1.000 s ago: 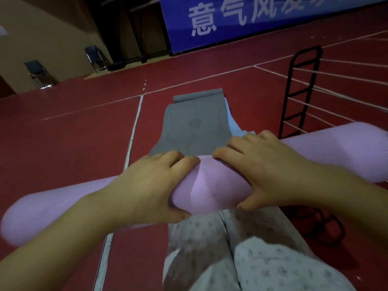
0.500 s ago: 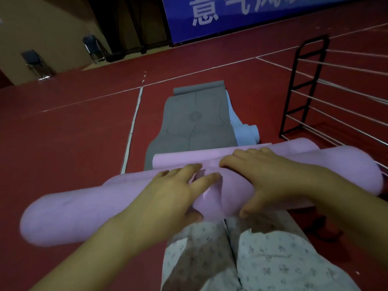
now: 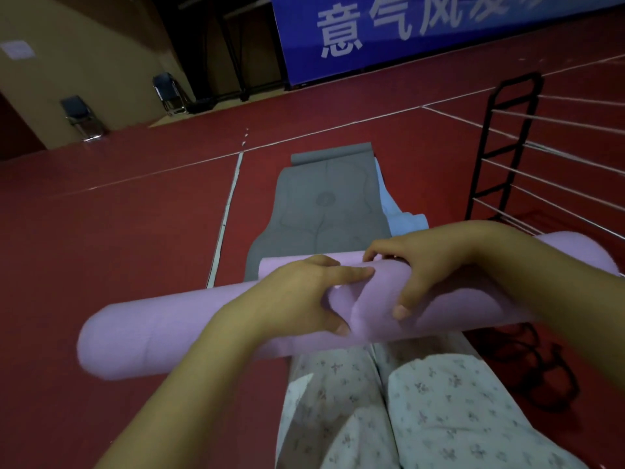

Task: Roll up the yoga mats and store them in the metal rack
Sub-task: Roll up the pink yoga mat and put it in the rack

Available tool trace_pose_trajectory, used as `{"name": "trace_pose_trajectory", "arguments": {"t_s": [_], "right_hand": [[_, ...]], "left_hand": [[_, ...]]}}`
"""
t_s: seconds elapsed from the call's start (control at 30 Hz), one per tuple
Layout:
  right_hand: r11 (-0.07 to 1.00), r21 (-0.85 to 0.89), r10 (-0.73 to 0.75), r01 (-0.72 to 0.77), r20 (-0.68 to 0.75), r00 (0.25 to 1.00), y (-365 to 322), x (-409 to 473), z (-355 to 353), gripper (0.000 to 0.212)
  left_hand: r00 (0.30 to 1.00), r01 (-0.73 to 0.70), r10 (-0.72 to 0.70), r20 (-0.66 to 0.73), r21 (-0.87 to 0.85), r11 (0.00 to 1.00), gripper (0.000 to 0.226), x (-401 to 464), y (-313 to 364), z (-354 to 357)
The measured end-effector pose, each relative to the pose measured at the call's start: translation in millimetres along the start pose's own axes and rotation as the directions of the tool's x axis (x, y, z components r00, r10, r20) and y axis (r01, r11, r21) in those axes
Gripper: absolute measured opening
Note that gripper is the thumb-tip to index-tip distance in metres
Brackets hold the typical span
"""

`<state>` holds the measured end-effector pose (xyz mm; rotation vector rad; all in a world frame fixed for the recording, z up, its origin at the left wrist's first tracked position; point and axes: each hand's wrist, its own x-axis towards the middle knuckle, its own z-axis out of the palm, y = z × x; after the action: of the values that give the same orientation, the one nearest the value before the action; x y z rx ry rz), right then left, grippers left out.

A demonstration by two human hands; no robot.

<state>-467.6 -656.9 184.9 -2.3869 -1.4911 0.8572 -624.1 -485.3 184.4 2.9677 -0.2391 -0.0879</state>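
I have the purple mat [image 3: 162, 328] rolled into a thick tube and lying crosswise over my knees, just above the floor [image 3: 111, 252]. My left hand [image 3: 297, 299] wraps the middle of the roll, fingers curled over the top and thumb tucked under. My right hand [image 3: 426, 265] grips just beside it, fingers hooked over the far side where the loose outer edge of the mat shows, thumb pressing the near face. I judge both grips sit at the centre so the roll cannot spring open while I tighten that last flap.

Ahead, the grey mat [image 3: 324, 201] lies flat on the floor, its far end slightly curled, with a pale blue mat [image 3: 399, 214] peeking out from under its right edge. Neither is rolled yet. The metal rack [image 3: 500, 143] stands upright near the floor's right edge, close to the roll's right end, so the purple roll likely goes there next.
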Motion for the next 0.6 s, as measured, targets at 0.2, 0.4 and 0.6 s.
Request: {"name": "trace_pose_trajectory", "arguments": {"t_s": [0.2, 0.4, 0.6], "right_hand": [[0.985, -0.091, -0.165, 0.148, -0.232, 0.959, -4.7, -13.3, 1.7, 0.079], [0.96, -0.104, -0.281, 0.261, -0.403, 0.871, -4.7, -20.2, 14.9, 0.061], [0.959, -0.17, -0.282, 0.227, -0.491, 0.824, 6.4, -6.2, 25.1, 0.067]], "left_hand": [[0.996, 0.036, -0.022, 0.081, -0.171, 0.985, 0.081, 13.7, -19.4, -10.7], [0.968, 0.111, -0.031, 0.249, -0.315, 0.942, 0.072, 30.2, -34.2, -30.5], [0.942, 0.185, -0.031, 0.334, -0.441, 0.878, 0.07, 48.9, -47.1, -34.8]]}}
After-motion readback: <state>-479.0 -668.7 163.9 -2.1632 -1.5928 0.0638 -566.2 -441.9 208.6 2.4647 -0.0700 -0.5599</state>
